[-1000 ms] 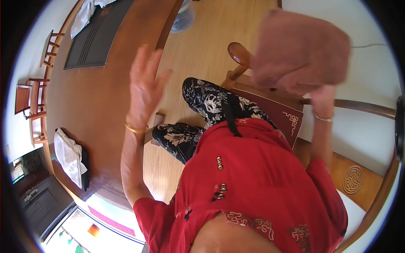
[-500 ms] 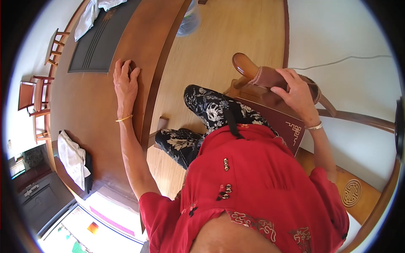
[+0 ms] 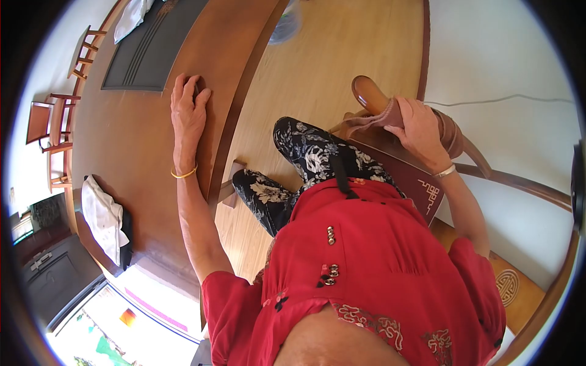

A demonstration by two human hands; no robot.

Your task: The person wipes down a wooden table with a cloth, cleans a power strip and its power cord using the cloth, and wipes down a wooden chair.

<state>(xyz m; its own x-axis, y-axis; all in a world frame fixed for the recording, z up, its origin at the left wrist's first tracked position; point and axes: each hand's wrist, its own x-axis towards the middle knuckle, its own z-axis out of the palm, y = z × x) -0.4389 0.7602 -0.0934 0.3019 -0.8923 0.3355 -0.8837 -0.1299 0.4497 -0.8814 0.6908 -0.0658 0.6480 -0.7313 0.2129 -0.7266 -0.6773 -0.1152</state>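
My right hand [image 3: 421, 137] is closed on a brown cloth [image 3: 450, 135] draped over a wooden chair armrest [image 3: 368, 93]. The cloth's near edge is bunched up and sticks out to the left of the hand. The armrest's rounded, glossy end shows bare beyond the cloth. My left hand [image 3: 188, 119] rests on the brown wooden table [image 3: 152, 146], with its fingers loosely bent, the thumb apart and nothing visible in it.
A dark grey panel [image 3: 149, 55] is set in the table top. White cloth [image 3: 102, 219] lies at the table's near left edge. A dark red seat cushion [image 3: 409, 174] is beneath me. A clear plastic bin [image 3: 285, 27] stands on the floor. Chairs [image 3: 58, 125] stand at far left.
My right hand has closed further over the cloth, and the cloth's left edge is now pulled into loose folds off the armrest. The left hand stays on the table.
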